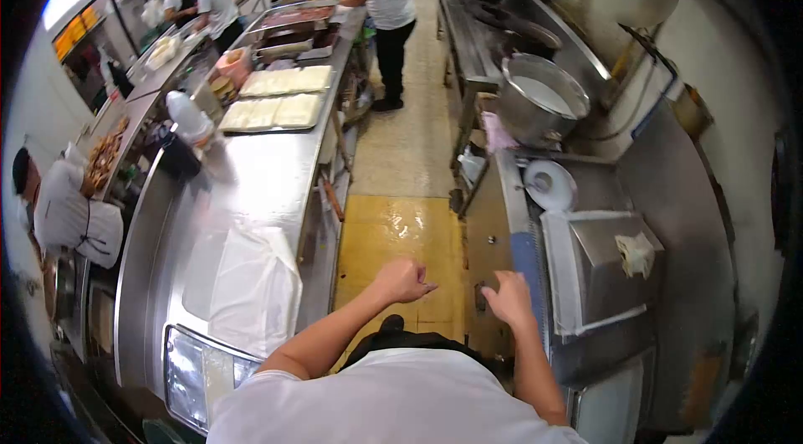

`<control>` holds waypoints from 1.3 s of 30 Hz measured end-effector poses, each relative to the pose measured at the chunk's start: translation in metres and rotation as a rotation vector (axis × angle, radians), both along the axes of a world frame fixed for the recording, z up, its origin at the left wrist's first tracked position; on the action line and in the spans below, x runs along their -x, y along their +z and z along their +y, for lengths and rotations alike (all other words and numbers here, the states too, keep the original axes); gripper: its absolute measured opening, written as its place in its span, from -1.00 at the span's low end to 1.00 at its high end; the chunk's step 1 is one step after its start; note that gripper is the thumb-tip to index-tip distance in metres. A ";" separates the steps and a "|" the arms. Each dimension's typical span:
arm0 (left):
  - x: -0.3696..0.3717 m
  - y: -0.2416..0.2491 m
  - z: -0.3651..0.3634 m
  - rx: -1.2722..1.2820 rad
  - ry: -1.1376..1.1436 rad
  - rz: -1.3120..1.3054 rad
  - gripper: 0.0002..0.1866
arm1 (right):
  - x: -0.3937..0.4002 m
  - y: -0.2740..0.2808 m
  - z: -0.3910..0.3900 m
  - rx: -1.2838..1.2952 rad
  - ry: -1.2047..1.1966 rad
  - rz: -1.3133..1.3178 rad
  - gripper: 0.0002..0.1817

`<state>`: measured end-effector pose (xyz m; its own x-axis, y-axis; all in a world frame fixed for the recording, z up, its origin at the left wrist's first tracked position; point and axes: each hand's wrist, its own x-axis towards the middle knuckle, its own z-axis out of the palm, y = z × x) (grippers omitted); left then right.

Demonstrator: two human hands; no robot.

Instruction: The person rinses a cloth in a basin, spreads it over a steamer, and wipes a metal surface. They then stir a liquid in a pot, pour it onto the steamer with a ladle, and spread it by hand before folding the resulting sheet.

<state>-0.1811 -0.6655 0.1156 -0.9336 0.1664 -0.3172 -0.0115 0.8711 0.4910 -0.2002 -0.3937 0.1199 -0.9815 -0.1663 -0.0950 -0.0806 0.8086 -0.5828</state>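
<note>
My left hand [405, 281] is held in front of my body above the yellow floor, its fingers curled in and the thumb pointing right. I see nothing in it. My right hand [508, 297] hovers beside the front of the right-hand counter, thumb apart from the loosely bent fingers, also with nothing visible in it. Neither hand touches a thing. Left of me, a white cloth or plastic sheet [255, 287] lies on the steel table [251, 180]. To the right, a cloth-covered steel pan [615, 264] with a crumpled rag [635, 254] on it sits on the counter.
Two trays of pale sheets [272, 112] stand farther along the left table, near a white jug [189, 116]. A large pot [544, 97] and a white lid [550, 185] are at right. Ahead, a person [390, 17] stands beside the aisle [399, 151]; others work at left.
</note>
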 end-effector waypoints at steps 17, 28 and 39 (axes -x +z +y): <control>-0.059 -0.073 -0.132 -0.367 0.258 -0.242 -0.31 | 0.049 -0.057 -0.174 -0.051 0.737 -0.671 -0.57; -0.057 -0.068 -0.104 -0.450 0.547 -0.193 -0.57 | 0.119 -0.075 -0.230 -0.092 1.285 -0.678 -0.64; -0.052 -0.026 -0.099 -0.450 1.066 0.175 -0.60 | 0.156 -0.031 -0.285 0.255 1.334 -0.386 -0.79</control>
<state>-0.1295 -0.7648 0.0897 -0.6932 -0.6629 -0.2828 -0.5336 0.2084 0.8196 -0.3559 -0.6784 0.0884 0.0051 -0.9894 -0.1450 -0.4944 0.1235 -0.8604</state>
